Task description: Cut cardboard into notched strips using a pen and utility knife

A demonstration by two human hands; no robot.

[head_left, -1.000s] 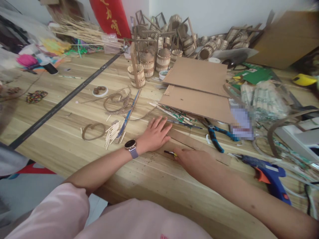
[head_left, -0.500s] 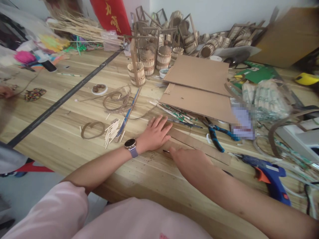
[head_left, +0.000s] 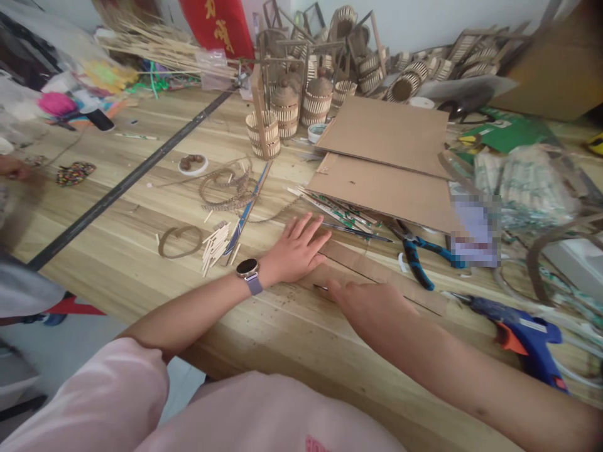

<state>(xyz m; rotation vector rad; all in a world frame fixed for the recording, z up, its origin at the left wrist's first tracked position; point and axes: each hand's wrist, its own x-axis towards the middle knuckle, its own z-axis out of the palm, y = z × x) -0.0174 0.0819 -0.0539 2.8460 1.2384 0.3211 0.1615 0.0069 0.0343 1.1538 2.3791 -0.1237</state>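
The left hand (head_left: 300, 251) splays flat, seemingly bracing the cardboard strip (head_left: 377, 267); just beside, the right hand (head_left: 365, 301) clasps a dark-tipped tool (head_left: 321, 287)!

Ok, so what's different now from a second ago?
The right hand has slid slightly left, nearer the left hand, hiding more of the dark-tipped tool it holds. At the far left edge, another person's hand has come further into view. The left hand stays spread at the left end of the brown strip; nothing was visibly taken up or let go.
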